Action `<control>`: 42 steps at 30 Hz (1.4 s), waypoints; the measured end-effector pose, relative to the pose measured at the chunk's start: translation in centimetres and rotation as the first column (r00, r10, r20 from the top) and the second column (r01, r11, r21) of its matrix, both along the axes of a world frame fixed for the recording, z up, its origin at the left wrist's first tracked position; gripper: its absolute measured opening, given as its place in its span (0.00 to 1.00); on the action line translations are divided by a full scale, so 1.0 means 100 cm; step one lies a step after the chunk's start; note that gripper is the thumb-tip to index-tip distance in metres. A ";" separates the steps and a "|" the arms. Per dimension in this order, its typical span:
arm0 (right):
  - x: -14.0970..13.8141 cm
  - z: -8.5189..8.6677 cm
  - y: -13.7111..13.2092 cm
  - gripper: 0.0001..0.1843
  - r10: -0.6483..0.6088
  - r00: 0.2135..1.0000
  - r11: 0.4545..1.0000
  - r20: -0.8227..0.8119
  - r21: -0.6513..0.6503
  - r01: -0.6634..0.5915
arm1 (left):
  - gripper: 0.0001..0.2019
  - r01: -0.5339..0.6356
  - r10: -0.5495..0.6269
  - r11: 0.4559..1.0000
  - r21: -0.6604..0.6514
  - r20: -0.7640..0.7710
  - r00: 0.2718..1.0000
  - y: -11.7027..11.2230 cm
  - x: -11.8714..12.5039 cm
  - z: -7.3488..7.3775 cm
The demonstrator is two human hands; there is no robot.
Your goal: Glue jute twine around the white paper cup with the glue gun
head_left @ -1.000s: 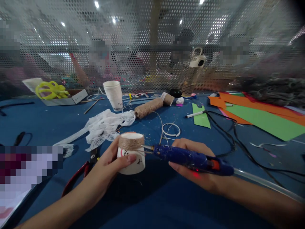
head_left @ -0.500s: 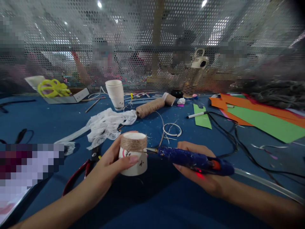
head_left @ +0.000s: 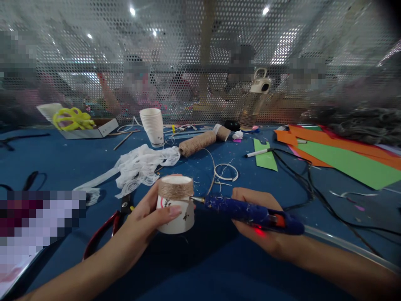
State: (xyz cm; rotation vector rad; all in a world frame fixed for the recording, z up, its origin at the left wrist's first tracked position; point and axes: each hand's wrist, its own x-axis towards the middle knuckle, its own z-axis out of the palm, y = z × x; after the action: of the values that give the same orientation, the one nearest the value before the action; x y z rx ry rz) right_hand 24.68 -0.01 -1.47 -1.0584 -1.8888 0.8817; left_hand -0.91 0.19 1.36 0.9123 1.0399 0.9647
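On the blue table (head_left: 200, 271), a cup (head_left: 175, 215) meets a glue gun (head_left: 250, 212).
Green paper (head_left: 351, 161) lies well off at 2 o'clock from the cup, white lace (head_left: 140, 165) near at 11. The right hand (head_left: 266, 238) is closed around the gun from below, at 3 o'clock; the nozzle touches the cup's side just under its twine band (head_left: 175, 190). The left hand (head_left: 147, 217) grips the cup from 9 o'clock, thumb across the front, fingers behind. The cup stands on the table, wider at its base. Red pliers (head_left: 110, 224) lie just beside that hand at 8. A twine spool (head_left: 197, 144) lies at 12, and a cup stack (head_left: 152, 125) stands beyond the lace.
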 end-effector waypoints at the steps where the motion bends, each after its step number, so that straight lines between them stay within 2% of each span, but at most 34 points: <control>1: 0.000 0.001 0.000 0.12 -0.004 1.000 1.000 0.002 0.008 0.004 | 0.33 -0.001 0.001 1.000 -0.003 -0.005 1.000 0.000 0.000 0.000; 10: -0.004 0.012 -0.002 0.13 -0.011 0.996 0.995 0.092 0.102 0.002 | 0.33 -0.013 0.027 0.996 0.091 -0.157 0.987 -0.003 0.002 -0.002; 18: -0.003 0.007 0.000 0.14 0.005 0.997 0.988 0.083 0.151 -0.018 | 0.31 -0.001 0.020 0.993 0.121 -0.151 0.988 -0.002 0.005 -0.003; 23: -0.003 0.004 0.000 0.14 -0.022 0.997 0.986 0.073 0.168 0.009 | 0.34 0.000 0.023 0.992 0.127 -0.183 0.983 -0.001 0.003 -0.003; 31: -0.006 0.010 -0.002 0.17 -0.028 0.995 0.981 0.099 0.195 0.008 | 0.34 0.030 0.006 0.987 0.158 -0.220 0.975 -0.001 0.004 -0.003; 35: -0.007 0.012 -0.001 0.17 -0.035 0.994 0.980 0.104 0.198 0.014 | 0.35 0.005 0.033 0.987 0.159 -0.241 0.970 -0.001 0.005 -0.002; 42: -0.005 0.011 0.001 0.18 -0.044 0.995 0.974 0.089 0.225 0.023 | 0.34 -0.012 0.054 0.988 0.154 -0.268 0.962 0.001 0.003 -0.009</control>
State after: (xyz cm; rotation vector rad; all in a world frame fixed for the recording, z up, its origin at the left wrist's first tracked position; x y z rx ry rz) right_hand 24.17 0.06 -0.33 -1.0042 -1.9887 0.5921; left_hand -0.57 0.27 0.44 1.1812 1.2286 0.9739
